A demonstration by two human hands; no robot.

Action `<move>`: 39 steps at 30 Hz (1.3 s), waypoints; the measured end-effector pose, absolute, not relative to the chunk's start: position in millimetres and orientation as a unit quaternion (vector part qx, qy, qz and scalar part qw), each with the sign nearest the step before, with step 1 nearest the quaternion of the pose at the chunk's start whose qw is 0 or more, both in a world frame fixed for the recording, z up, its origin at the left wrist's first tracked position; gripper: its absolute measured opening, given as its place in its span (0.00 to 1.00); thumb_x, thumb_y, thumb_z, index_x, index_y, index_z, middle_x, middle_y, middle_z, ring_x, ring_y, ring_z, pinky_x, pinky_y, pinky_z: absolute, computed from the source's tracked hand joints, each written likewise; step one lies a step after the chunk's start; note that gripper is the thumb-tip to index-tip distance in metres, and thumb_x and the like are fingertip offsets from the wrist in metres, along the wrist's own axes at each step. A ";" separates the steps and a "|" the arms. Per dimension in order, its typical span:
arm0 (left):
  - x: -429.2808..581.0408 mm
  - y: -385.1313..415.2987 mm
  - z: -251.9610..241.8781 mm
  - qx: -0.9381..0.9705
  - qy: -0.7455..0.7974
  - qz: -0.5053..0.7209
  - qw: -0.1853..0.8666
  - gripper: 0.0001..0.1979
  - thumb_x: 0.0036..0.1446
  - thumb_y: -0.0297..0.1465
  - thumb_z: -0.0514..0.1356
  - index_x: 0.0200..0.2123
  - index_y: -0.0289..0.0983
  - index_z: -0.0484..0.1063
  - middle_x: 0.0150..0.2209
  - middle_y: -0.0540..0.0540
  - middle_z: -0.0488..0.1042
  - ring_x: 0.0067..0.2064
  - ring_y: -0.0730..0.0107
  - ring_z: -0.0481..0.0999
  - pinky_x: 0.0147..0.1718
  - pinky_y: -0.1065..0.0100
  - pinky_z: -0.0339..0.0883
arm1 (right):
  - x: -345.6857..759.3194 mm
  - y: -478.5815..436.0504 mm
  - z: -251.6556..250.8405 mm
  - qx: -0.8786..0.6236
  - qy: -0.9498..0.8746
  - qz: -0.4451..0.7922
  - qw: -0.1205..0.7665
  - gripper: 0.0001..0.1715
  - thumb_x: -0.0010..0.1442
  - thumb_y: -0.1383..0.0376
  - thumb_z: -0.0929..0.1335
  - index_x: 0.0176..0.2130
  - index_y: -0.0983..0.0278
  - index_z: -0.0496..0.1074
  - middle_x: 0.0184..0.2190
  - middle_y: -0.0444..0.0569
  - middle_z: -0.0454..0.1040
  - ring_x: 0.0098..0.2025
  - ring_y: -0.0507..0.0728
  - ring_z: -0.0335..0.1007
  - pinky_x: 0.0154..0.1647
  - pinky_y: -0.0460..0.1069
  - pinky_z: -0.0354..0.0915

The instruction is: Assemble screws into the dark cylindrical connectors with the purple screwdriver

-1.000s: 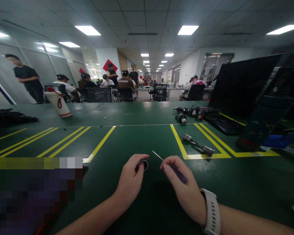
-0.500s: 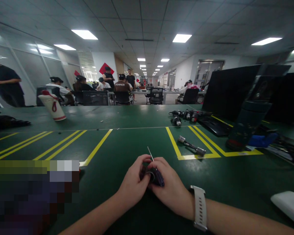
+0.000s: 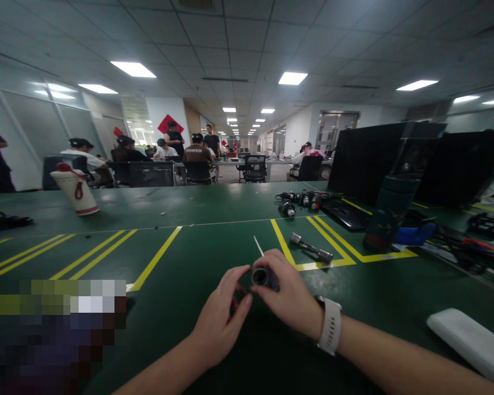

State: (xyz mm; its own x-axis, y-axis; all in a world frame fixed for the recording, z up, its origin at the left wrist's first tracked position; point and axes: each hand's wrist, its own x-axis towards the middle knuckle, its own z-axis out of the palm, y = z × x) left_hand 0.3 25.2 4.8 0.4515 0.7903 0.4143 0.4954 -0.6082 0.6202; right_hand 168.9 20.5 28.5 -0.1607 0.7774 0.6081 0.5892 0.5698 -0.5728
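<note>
My right hand (image 3: 290, 293) is closed around a small dark part (image 3: 260, 276) whose round, ring-rimmed opening faces me. A thin pale rod (image 3: 258, 246) sticks up behind the fingers; where its lower end sits is hidden. My left hand (image 3: 220, 312) is beside the part, thumb and index finger apart. Its index fingertip is at the ring's left edge, and I cannot tell whether it touches. Shadow covers the inner fingers. Beyond the hands, a metal dumbbell-shaped tool (image 3: 312, 248) lies within the yellow tape lines.
Dark cylindrical parts (image 3: 288, 208) lie together by a black flat panel (image 3: 348, 214). A dark bottle (image 3: 391, 211) stands at right before black monitors (image 3: 364, 159). A white object (image 3: 469, 340) lies near right; a white cup (image 3: 76, 189) stands far left. People sit beyond the green table (image 3: 168, 307).
My left hand has drawn back slightly and its fingers have spread from the part. The right hand has turned the part so its round opening faces me. The view has shifted right.
</note>
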 end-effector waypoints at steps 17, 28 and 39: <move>-0.5 27.1 9.8 0.832 0.435 0.248 0.241 0.20 0.61 0.37 0.47 0.55 0.41 0.57 0.40 0.45 0.70 0.32 0.67 0.71 0.32 0.63 0.67 | 346.9 110.1 4.4 -0.759 -0.587 -0.049 0.276 0.14 0.62 0.63 0.65 0.47 0.66 0.67 0.46 0.51 0.69 0.44 0.57 0.69 0.43 0.56 0.67; -1.9 26.7 9.8 0.835 0.433 0.246 0.236 0.19 0.61 0.36 0.48 0.55 0.42 0.59 0.39 0.46 0.71 0.33 0.67 0.72 0.31 0.65 0.67 | 353.3 110.3 9.9 -0.779 -0.609 -0.012 0.148 0.14 0.62 0.63 0.65 0.48 0.65 0.67 0.47 0.51 0.69 0.44 0.58 0.69 0.43 0.56 0.68; 0.7 27.0 14.9 0.833 0.436 0.225 0.254 0.19 0.61 0.36 0.47 0.55 0.41 0.58 0.40 0.45 0.70 0.34 0.65 0.71 0.33 0.62 0.67 | 333.1 98.2 50.3 -0.790 -0.605 -0.032 0.095 0.15 0.63 0.63 0.64 0.49 0.65 0.66 0.47 0.51 0.69 0.43 0.57 0.70 0.42 0.56 0.68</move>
